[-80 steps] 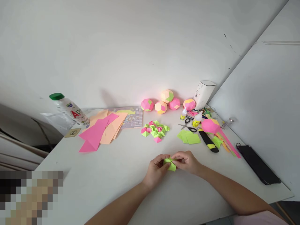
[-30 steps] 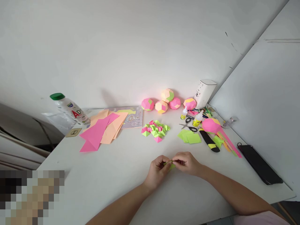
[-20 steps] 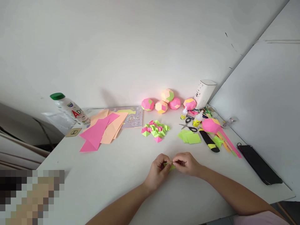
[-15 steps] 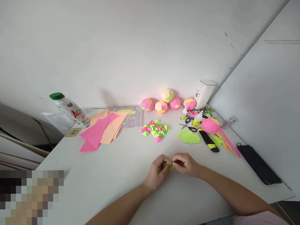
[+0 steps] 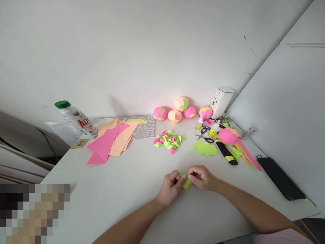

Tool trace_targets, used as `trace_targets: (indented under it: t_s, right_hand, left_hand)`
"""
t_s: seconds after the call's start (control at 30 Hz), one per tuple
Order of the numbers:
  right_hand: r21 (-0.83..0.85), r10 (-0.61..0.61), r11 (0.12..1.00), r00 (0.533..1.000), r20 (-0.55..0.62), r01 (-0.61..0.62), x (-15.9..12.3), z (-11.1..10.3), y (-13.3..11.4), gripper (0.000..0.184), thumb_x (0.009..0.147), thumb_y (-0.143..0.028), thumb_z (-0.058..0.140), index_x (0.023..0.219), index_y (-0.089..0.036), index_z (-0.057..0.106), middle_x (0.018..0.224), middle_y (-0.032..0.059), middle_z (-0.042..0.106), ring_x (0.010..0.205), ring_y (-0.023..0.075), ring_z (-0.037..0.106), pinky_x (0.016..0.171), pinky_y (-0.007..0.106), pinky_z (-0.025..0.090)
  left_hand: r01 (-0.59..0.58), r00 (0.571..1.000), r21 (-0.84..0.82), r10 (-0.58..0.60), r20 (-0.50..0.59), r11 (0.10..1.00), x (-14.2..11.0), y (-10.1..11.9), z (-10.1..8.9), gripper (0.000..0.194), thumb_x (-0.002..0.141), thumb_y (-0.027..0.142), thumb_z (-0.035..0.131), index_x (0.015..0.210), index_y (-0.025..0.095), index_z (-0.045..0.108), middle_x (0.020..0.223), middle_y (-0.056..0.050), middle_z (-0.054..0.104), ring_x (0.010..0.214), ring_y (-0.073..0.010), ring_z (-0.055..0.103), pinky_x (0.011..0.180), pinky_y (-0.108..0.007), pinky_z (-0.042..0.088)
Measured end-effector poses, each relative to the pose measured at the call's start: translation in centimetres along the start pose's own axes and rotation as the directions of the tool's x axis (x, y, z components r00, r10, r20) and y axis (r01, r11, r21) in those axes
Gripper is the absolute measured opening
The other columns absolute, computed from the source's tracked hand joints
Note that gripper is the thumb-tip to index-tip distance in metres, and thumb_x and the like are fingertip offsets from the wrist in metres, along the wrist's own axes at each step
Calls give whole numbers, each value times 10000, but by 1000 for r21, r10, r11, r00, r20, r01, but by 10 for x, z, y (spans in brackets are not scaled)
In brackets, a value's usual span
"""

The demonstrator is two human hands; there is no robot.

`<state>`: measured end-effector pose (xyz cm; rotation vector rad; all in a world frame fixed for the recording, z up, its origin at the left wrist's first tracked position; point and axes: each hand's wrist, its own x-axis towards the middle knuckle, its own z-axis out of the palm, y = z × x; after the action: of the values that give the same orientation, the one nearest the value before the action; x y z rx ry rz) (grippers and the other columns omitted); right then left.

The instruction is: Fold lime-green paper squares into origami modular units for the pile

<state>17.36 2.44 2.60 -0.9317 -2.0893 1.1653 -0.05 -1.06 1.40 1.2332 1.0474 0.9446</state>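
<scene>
Looks like a craft corner, likely in a home: white table (image 5: pixel 101 196) against a plain wall (image 5: pixel 127 67), strewn with coloured paper sheets (image 5: pixel 106 145), faceted paper balls (image 5: pixel 175 116), scissors (image 5: pixel 209 140), yellow-labelled squeeze bottles (image 5: pixel 212 132), a black-and-yellow handled tool (image 5: pixel 224 151) and a green-capped bottle (image 5: pixel 78 119).

Fingers (image 5: pixel 179 183) partly hide the held green paper (image 5: pixel 187 184).

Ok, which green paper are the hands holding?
The small green piece pinched by the left hand and right hand. The flat green sheets overlap near the scissors, and the folded green-and-pink pieces sit in a pile; no hand touches those.
</scene>
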Motion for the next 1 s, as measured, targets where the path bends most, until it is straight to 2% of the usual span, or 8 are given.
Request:
trace_targets:
  t_s: [0.1, 0.23, 0.37, 0.5, 0.57, 0.7, 0.87, 1.0]
  right_hand:
    - [58, 42, 997, 999, 30, -43, 0, -1, 0, 178, 819, -255, 479, 668, -169, 443, 566, -29, 464, 499, 92, 428, 467, 200, 340]
    - [36, 39, 999, 998, 45, -41, 0, -2, 0, 193, 822, -272, 489, 663, -168, 454, 572, -28, 481, 495, 88, 440, 462, 197, 346]
    - [26, 24, 999, 1000, 15, -24, 0, -1, -2, 218, 816, -298, 516, 650, -162, 479, 555, -30, 479, 488, 84, 432, 460, 200, 349]
    - [161, 123, 980, 992, -22, -118, 2, -2, 0, 234, 817, -350, 541, 698, -151, 509, 584, -21, 502, 512, 92, 492, 470, 201, 387]
    - [240, 171, 957, 985, -17, -162, 2, -3, 2, 231, 824, -363, 541, 745, -147, 515, 606, -13, 526, 533, 99, 523, 492, 208, 412]
    - [346, 214, 914, 976, 31, -211, 2, -4, 4, 243, 827, -381, 548, 878, -144, 525, 639, 1, 572, 564, 112, 548, 537, 236, 451]
    - [397, 217, 894, 976, 19, -207, 3, -4, 4, 283, 814, -366, 570, 982, -139, 549, 664, -1, 567, 548, 105, 536, 544, 247, 459]
    - [414, 236, 883, 972, 14, -220, 3, -3, 7, 395, 781, -329, 618, 1124, -165, 510, 763, 15, 575, 587, 109, 556, 551, 249, 477]
  left_hand:
    - [-31, 999, 9, 31, 6, 999, -1, 5, -1, 433, 808, 494, 468, 547, 194, 296, 491, 53, 385, 465, -71, 289, 446, -206, 235]
    - [-30, 999, -78, 29, -22, 996, -1, 9, -2, 330, 794, 476, 513, 676, 182, 419, 592, 42, 425, 531, -86, 370, 501, -209, 310]
    - [-34, 999, 1, 34, 26, 999, 1, 6, -3, 321, 782, 458, 543, 677, 157, 501, 619, 18, 461, 573, -100, 402, 538, -221, 328]
    - [-65, 996, -13, 64, -70, 998, 4, 1, -5, 323, 782, 446, 552, 650, 153, 519, 622, 22, 452, 581, -96, 397, 552, -220, 329]
    - [-38, 995, -80, 30, -100, 996, 5, 0, -5, 327, 778, 461, 551, 668, 154, 525, 596, 38, 429, 535, -80, 368, 513, -209, 307]
    - [66, 992, -220, -88, -96, 973, 6, 1, -4, 348, 769, 510, 536, 763, 161, 523, 524, 73, 385, 427, -57, 302, 420, -192, 244]
    - [80, 993, -237, -98, -69, 968, 5, 6, -4, 325, 781, 491, 533, 774, 168, 492, 520, 47, 507, 442, -81, 434, 455, -205, 341]
    - [60, 996, -262, -76, -49, 963, 5, 8, -4, 303, 800, 474, 517, 776, 177, 465, 603, 4, 591, 527, -117, 540, 549, -250, 438]
